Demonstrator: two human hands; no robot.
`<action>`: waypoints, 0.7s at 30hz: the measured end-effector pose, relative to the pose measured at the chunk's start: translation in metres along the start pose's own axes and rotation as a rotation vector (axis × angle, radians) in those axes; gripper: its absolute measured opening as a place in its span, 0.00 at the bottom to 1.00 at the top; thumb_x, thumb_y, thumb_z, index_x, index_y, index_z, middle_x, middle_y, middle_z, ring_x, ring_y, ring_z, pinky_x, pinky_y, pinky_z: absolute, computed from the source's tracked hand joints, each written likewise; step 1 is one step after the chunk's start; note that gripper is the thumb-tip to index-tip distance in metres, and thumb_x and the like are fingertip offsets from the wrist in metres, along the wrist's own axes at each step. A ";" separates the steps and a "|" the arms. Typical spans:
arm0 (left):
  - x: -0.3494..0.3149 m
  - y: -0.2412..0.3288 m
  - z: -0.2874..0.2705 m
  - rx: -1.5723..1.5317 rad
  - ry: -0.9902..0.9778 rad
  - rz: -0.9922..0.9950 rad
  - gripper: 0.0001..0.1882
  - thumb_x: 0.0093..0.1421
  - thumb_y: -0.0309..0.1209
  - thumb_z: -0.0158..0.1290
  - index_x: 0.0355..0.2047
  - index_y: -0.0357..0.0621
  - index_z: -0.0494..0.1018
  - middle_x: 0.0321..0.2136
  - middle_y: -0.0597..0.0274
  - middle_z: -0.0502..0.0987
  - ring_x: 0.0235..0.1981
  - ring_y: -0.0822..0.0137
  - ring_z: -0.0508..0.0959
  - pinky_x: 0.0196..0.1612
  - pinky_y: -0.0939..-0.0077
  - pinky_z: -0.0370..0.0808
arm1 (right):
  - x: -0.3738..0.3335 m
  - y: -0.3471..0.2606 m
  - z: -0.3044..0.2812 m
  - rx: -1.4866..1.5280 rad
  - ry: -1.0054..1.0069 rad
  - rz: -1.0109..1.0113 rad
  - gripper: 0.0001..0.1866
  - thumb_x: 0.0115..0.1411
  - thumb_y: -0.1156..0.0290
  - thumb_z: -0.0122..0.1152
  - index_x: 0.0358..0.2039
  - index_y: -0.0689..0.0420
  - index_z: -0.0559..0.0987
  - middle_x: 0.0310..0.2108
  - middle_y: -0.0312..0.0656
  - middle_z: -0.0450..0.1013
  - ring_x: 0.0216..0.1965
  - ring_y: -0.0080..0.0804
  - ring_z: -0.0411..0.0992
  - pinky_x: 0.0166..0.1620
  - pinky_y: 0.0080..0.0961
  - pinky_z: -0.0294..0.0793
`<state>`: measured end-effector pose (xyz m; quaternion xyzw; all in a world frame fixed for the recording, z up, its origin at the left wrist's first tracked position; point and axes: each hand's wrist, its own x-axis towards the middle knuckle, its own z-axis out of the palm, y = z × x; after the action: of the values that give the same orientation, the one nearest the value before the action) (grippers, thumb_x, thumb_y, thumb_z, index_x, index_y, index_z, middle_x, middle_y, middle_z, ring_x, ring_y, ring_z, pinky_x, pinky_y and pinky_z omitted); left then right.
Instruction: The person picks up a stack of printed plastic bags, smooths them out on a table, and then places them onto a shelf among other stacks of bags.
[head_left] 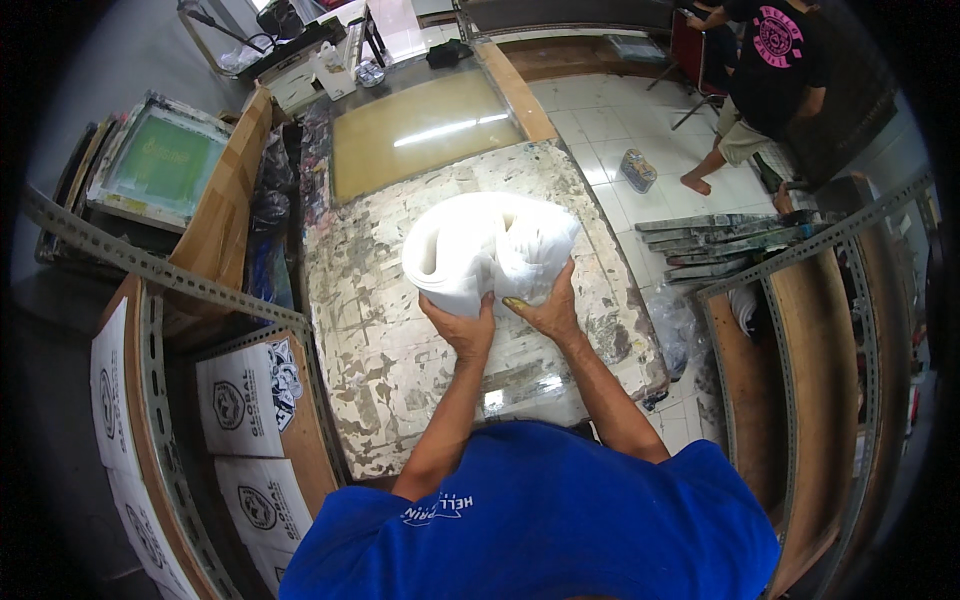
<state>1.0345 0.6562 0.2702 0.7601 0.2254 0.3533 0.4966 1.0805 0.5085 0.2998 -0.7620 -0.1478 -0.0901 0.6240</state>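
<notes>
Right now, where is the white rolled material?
Head view: the white rolled material is central, held by the left hand and right hand above the stained table.

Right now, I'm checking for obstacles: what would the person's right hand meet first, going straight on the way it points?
The right hand would first meet the white rolled material it holds. Past that, the line seems to run toward the yellowish panel, though depth is unclear.

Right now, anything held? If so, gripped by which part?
A white rolled bundle, held along its near, lower side: left hand at its left part, right hand at its right.
</notes>
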 end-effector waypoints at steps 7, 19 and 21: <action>0.004 -0.004 -0.051 -0.270 -0.546 0.148 0.71 0.40 0.35 0.70 0.69 0.36 0.26 0.67 0.37 0.47 0.67 0.48 0.55 0.67 0.59 0.54 | -0.003 0.006 0.003 -0.047 0.032 -0.025 0.62 0.39 0.66 0.82 0.65 0.65 0.46 0.57 0.60 0.62 0.59 0.51 0.65 0.60 0.41 0.67; 0.049 -0.010 -0.067 0.062 -0.530 0.161 0.28 0.50 0.32 0.66 0.48 0.30 0.71 0.39 0.41 0.80 0.39 0.51 0.82 0.43 0.62 0.78 | 0.000 0.002 -0.003 -0.042 0.003 -0.017 0.60 0.38 0.64 0.82 0.64 0.65 0.49 0.56 0.59 0.64 0.58 0.51 0.66 0.58 0.40 0.68; 0.050 -0.007 -0.056 0.071 -0.345 0.256 0.24 0.50 0.32 0.65 0.44 0.31 0.72 0.31 0.42 0.81 0.32 0.48 0.83 0.37 0.61 0.78 | 0.001 0.001 -0.002 -0.066 -0.004 -0.020 0.59 0.39 0.65 0.82 0.63 0.64 0.50 0.55 0.58 0.65 0.57 0.50 0.67 0.57 0.39 0.69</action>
<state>1.0246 0.7266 0.2938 0.8487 0.0509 0.2698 0.4521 1.0817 0.5061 0.3001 -0.7807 -0.1533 -0.0997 0.5975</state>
